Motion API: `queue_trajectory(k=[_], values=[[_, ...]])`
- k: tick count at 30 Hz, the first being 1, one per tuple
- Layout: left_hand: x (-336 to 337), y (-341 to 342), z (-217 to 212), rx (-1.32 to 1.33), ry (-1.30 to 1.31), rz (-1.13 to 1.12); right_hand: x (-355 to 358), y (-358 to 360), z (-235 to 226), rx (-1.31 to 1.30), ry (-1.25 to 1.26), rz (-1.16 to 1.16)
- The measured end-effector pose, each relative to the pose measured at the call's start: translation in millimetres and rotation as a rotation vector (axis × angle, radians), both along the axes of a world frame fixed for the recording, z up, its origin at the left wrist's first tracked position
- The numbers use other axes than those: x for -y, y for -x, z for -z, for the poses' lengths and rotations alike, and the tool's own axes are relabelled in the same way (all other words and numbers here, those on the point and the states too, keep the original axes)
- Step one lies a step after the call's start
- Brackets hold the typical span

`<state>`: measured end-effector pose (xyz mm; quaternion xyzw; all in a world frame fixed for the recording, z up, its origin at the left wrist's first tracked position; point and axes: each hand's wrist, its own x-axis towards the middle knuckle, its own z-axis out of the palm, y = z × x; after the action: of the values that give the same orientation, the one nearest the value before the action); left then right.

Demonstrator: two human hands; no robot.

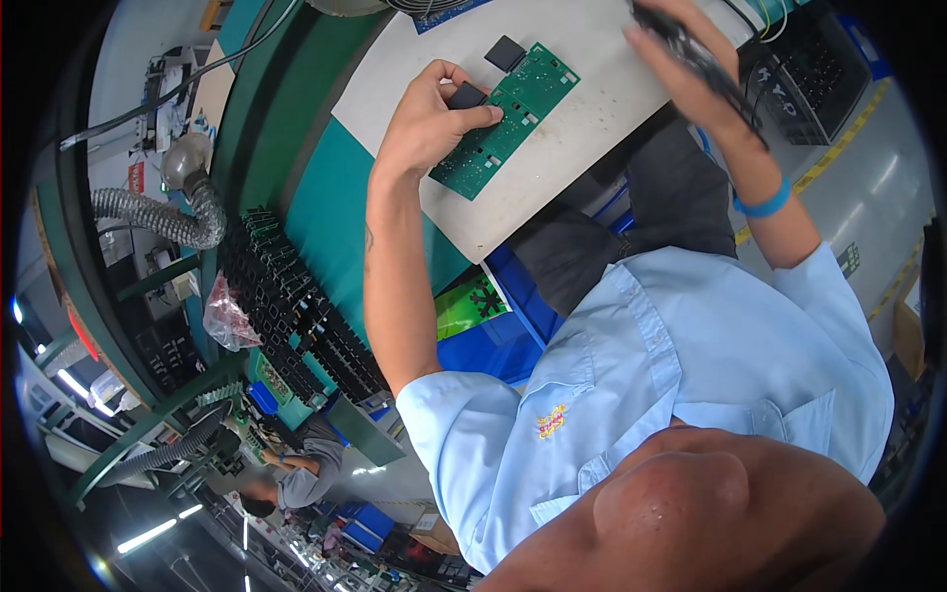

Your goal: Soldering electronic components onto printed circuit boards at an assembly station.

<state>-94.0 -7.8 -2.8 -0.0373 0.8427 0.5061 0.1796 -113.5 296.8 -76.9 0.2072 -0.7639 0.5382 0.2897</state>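
Note:
My left hand is closed on the edge of a green circuit board lying on the pale worktop. Its thumb lies over the board, and the fingers curl around a black square part at the board's far edge. Farther along that edge stands a second black square part. To the right, my right hand is raised, fingers wrapped along a long dark object. Motion blurs that object, so its kind is unclear. A blue band circles my right wrist.
A black crate stands right of the worktop. Rows of black parts fill the left bench, beside a flexible duct and a plastic bag. Another person works farther off at lower left. Coiled cable sits at the top.

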Motion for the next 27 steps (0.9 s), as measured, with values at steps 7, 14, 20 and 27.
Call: queue_trajectory(k=[7,14,20,27], values=[[42,-3,-22,0.112,0.116,0.067,8,20,-21,0.525,0.134,0.012],[168,24,-4,-0.095,0.081,-0.414,3,19,5,-0.050,-0.027,0.000],[219,8,70,-0.557,-0.064,-0.944,7,10,-11,-0.080,-0.007,-0.095],[89,-75,14,-0.716,-0.054,-0.723,2,15,-4,-0.059,-0.091,-0.059]])
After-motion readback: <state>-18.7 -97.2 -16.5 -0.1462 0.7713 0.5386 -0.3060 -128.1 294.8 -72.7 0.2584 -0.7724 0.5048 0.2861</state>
